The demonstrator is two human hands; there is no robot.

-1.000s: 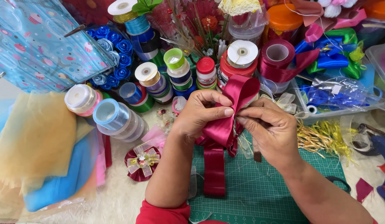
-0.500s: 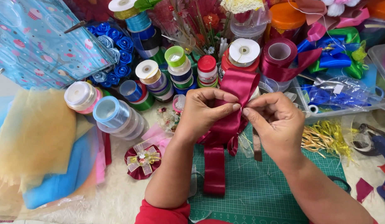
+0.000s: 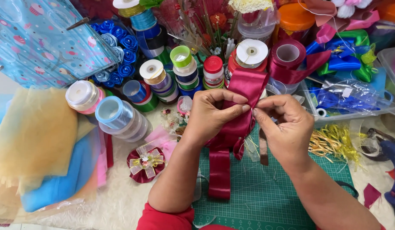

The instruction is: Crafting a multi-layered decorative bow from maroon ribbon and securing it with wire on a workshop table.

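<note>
Hands: left hand [image 3: 214, 115] and right hand [image 3: 284, 125] are held together above the green cutting mat [image 3: 269, 200], fingertips meeting at the middle.
Left hand: closed in a pinch on a fold of the dark red satin ribbon [image 3: 231, 136], thumb and forefinger pressed together.
Right hand: fingers curled, thumb and forefinger pinched on the same ribbon fold, just beside the left fingertips.
Ribbon position: one wide loop is raised behind the hands; two tails are hung down onto the mat, the longer one laid flat toward the near edge.
Ribbon source: a dark red ribbon roll [image 3: 287, 55] is set behind the hands.
Spools: stacked ribbon spools [image 3: 157, 79] in mixed colours are ranged at the back left.
Finished piece: a small red rosette with a pale bow [image 3: 145, 164] is laid left of the mat.
Fabric: yellow and blue tulle sheets [image 3: 33, 145] are piled at far left.
Tool: a blue glue gun [image 3: 393, 166] is placed at the right edge.
</note>
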